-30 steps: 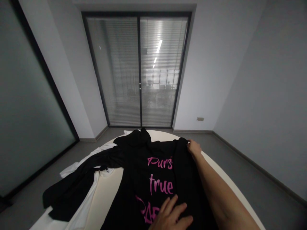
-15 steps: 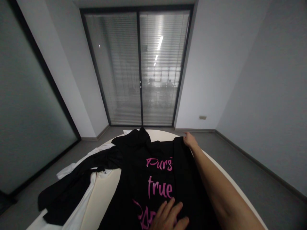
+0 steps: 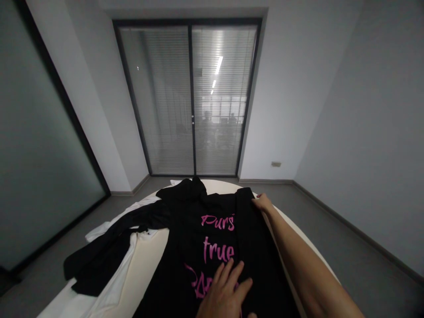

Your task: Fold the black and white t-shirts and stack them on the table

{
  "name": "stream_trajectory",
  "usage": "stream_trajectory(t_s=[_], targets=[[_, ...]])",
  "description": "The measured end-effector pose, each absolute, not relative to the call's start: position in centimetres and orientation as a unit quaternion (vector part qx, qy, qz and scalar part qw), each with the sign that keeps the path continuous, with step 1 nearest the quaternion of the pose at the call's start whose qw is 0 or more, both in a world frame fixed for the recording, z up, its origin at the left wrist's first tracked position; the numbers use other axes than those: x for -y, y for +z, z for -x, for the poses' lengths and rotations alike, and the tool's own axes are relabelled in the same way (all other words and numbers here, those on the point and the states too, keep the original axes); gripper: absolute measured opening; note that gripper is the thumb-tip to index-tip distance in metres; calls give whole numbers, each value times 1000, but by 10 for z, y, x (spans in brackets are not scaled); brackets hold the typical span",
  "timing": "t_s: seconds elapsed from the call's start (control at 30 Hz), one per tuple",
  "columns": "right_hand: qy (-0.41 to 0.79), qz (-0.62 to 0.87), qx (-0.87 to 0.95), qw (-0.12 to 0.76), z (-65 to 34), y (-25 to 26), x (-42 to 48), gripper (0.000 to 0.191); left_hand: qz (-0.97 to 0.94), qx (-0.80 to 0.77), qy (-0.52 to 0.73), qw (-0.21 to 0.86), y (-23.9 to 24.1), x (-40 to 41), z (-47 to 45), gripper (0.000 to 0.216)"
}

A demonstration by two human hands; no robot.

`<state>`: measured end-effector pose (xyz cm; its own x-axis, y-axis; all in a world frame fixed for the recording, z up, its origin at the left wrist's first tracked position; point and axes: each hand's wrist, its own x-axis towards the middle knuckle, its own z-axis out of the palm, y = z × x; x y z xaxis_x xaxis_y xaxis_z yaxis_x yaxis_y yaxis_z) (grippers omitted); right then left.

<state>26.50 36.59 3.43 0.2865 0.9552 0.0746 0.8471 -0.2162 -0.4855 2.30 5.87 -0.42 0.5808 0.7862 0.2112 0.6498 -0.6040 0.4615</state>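
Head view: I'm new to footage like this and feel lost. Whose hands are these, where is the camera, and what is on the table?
There is no machine here: a person works bare-handed. One camera, worn on that person's head, looks forward and down. The left hand lies spread on a black top with pink lettering. The right hand is at the top's far right edge; whether it pinches the cloth is hard to tell. The top lies on a pale table. At the left are black cloth and white cloth; I can't tell if that black cloth belongs to the same top.
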Motion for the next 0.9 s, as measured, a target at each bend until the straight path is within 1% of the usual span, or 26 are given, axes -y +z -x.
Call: stream_trajectory(t_s=[0.13, 0.23, 0.27, 0.33, 0.4, 0.43, 0.53, 0.67, 0.77, 0.9], targets=[[95, 769, 593, 220, -256, 40, -335, 38, -792, -470, 284, 268, 21, -51, -25, 53], [77, 725, 645, 229, -237, 43, -311, 31, -703, -532, 383, 277, 33, -65, -15, 43], [72, 708, 663, 231, -229, 44, -304, 30, -680, -551, 411, 255, 36, -74, -6, 40], [65, 680, 693, 231, -212, 43, -290, 30, -632, -599, 459, 179, 41, -98, 19, 37], [62, 668, 708, 222, -196, 41, -276, 33, -561, -665, 484, 99, 42, -124, 52, 37], [59, 666, 712, 214, -189, 40, -270, 36, -520, -695, 490, 79, 42, -135, 70, 39], [34, 647, 736, 194, -172, 37, -249, 39, -441, -743, 491, 113, 33, -156, 117, 40], [36, 614, 768, 181, -154, 40, -220, 40, -455, -748, 459, 151, 17, -152, 148, 43], [38, 606, 775, 174, -142, 44, -198, 43, -496, -753, 406, 148, 12, -136, 149, 47], [38, 631, 758, 163, -136, 46, -173, 48, -559, -765, 300, 112, 17, -110, 139, 51]])
